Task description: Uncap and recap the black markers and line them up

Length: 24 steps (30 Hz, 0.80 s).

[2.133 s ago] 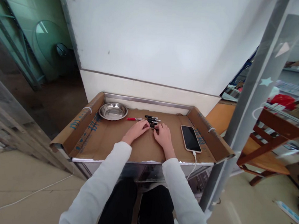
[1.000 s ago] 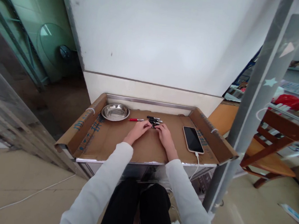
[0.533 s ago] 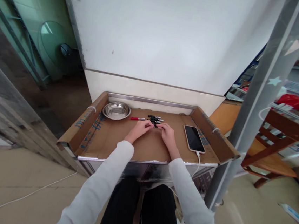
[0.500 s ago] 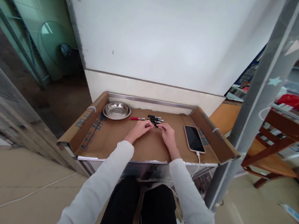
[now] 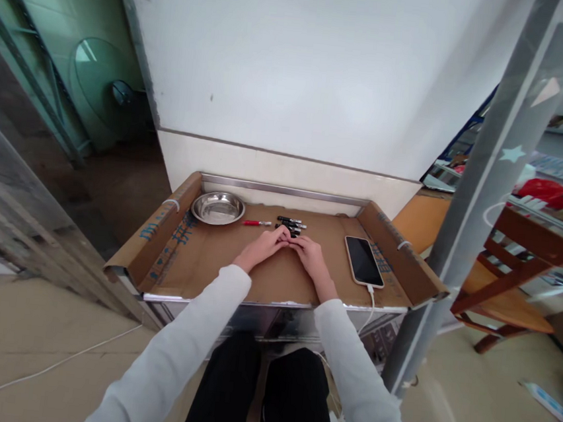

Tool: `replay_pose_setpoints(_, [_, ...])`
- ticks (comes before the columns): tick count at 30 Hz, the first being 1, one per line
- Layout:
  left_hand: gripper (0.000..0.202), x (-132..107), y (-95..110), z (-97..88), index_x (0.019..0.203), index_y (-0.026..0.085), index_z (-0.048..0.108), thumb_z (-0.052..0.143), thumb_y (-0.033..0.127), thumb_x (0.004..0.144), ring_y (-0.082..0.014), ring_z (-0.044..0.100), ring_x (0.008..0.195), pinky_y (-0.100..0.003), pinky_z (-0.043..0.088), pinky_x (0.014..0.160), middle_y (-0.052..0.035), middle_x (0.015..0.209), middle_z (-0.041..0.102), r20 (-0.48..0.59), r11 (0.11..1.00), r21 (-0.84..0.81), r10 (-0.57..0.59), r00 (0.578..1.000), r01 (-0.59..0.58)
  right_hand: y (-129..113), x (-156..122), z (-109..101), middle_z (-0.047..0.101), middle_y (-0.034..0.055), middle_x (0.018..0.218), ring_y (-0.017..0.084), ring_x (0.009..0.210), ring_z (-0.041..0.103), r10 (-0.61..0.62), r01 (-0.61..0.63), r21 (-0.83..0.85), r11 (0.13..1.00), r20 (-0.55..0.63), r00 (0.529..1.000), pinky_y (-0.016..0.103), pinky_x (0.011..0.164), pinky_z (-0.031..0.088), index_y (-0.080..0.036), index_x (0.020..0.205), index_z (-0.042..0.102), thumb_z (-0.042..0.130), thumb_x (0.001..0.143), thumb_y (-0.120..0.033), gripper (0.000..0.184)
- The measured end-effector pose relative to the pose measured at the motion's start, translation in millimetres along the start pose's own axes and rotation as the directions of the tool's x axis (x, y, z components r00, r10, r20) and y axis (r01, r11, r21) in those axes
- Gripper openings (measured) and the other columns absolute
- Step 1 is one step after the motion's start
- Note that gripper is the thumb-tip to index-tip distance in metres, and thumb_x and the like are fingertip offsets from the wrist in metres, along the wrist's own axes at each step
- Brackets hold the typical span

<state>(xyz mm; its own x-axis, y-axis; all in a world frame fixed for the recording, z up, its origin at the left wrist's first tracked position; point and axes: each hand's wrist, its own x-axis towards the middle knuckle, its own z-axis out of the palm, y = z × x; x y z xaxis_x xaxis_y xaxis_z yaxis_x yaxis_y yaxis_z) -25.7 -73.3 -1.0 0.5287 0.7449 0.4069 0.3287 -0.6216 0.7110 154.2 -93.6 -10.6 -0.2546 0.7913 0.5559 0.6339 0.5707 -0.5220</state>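
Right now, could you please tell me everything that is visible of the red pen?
The red pen is slim and plastic-looking, red at left, paler at right; lettering is too small to read. It lies flat, roughly crosswise, on the cardboard, between metal dish and black pens, apparently untouched by either hand.

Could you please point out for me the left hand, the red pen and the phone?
Left hand (image 5: 265,244): head view, on the back of the hand.
Red pen (image 5: 255,223): head view, middle of its body.
Phone (image 5: 364,261): head view, on the dark screen.
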Motion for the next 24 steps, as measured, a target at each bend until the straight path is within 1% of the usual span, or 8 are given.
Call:
replay_pose_setpoints(3, [0.011,0.4,1.0,0.3,0.097,0.022,0.052,0.047,0.027,0.088,-0.0146,0.062,0.09,-0.027,0.048,0.083,-0.0022,0.094,0.064,-0.004,1.0,0.017,0.014,1.0,-0.014,3.1,-0.3,2.6,0.07,0.0052,0.095,0.018,0.089,0.064,-0.008,0.009,-0.02,1.0,0.03,1.0,0.03,0.084,0.049,-0.022,0.097,0.07,0.05,0.086,-0.021,0.022])
replay_pose_setpoints(9, [0.01,0.7,4.8,-0.6,0.096,0.021,0.051,0.045,0.025,0.088,-0.0145,0.061,0.09,-0.028,0.047,0.084,-0.0029,0.095,0.063,-0.003,0.999,0.017,0.039,0.999,-0.039,2.3,-2.1,3.2,0.067,0.0041,0.11,0.019,0.098,0.063,0.011,-0.01,-0.049,0.999,0.03,0.999,0.032,0.089,0.047,-0.024,0.109,0.064,0.049,0.087,-0.023,0.027])
replay_pose_setpoints(11, [0.015,1.3,4.3,-0.2,0.102,0.022,0.049,0.046,0.026,0.088,-0.015,0.061,0.09,-0.029,0.048,0.083,-0.0033,0.096,0.063,-0.016,1.0,-0.002,0.016,1.0,-0.016,2.5,-1.8,3.4,0.067,0.0049,0.11,0.019,0.098,0.063,0.015,-0.012,-0.06,0.998,0.037,0.999,0.032,0.089,0.047,-0.024,0.11,0.063,0.048,0.087,-0.022,0.028])
replay_pose_setpoints(13, [0.023,2.3,2.4,0.5,0.11,0.021,0.046,0.046,0.026,0.088,-0.0161,0.062,0.092,-0.031,0.048,0.085,-0.0052,0.1,0.063,-0.068,1.0,0.013,-0.009,0.998,0.01,3.6,-1.3,3.8,0.068,0.0062,0.106,0.019,0.095,0.063,0.039,-0.037,-0.086,0.996,0.026,0.999,0.032,0.088,0.047,-0.022,0.107,0.064,0.046,0.088,-0.022,0.026])
replay_pose_setpoints(16, [0.032,4.1,-2.4,1.9,0.118,0.02,0.047,0.044,0.019,0.086,-0.0188,0.056,0.109,-0.036,0.041,0.098,-0.0085,0.116,0.059,-0.121,0.987,0.159,0.056,0.991,-0.036,5.5,-0.7,3.8,0.069,0.0074,0.1,0.02,0.092,0.063,0.09,-0.094,-0.127,0.987,-0.034,0.995,0.034,0.087,0.047,-0.021,0.1,0.065,0.043,0.088,-0.022,0.025])
replay_pose_setpoints(19, [0.039,5.7,-6.3,3.3,0.119,0.021,0.052,0.045,0.013,0.082,-0.0212,0.046,0.121,-0.04,0.031,0.106,-0.0072,0.126,0.055,-0.036,0.948,0.305,0.112,0.993,-0.096,6.3,-1.1,1.9,0.068,0.0085,0.101,0.021,0.092,0.061,0.121,-0.144,-0.161,0.976,-0.148,0.982,0.036,0.086,0.046,-0.02,0.101,0.064,0.041,0.089,-0.023,0.026])
replay_pose_setpoints(22, [0.032,5.8,-6.0,3.4,0.114,0.023,0.057,0.047,0.018,0.084,-0.0221,0.048,0.117,-0.042,0.03,0.105,-0.0057,0.12,0.06,0.013,0.933,0.348,0.097,0.995,-0.096,7.5,-2.3,-0.6,0.067,0.0094,0.1,0.022,0.092,0.059,0.146,-0.195,-0.201,0.96,-0.238,0.96,0.036,0.086,0.045,-0.019,0.1,0.065,0.04,0.089,-0.024,0.027])
replay_pose_setpoints(24, [0.025,5.1,-3.8,2.4,0.107,0.023,0.06,0.051,0.024,0.084,-0.0221,0.051,0.111,-0.043,0.03,0.104,-0.0045,0.111,0.063,0.022,0.93,0.355,0.098,0.995,-0.099,9.5,-3.0,-1.4,0.068,0.0092,0.098,0.022,0.092,0.058,0.157,-0.213,-0.213,0.954,-0.252,0.955,0.037,0.086,0.044,-0.019,0.096,0.066,0.041,0.088,-0.022,0.027])
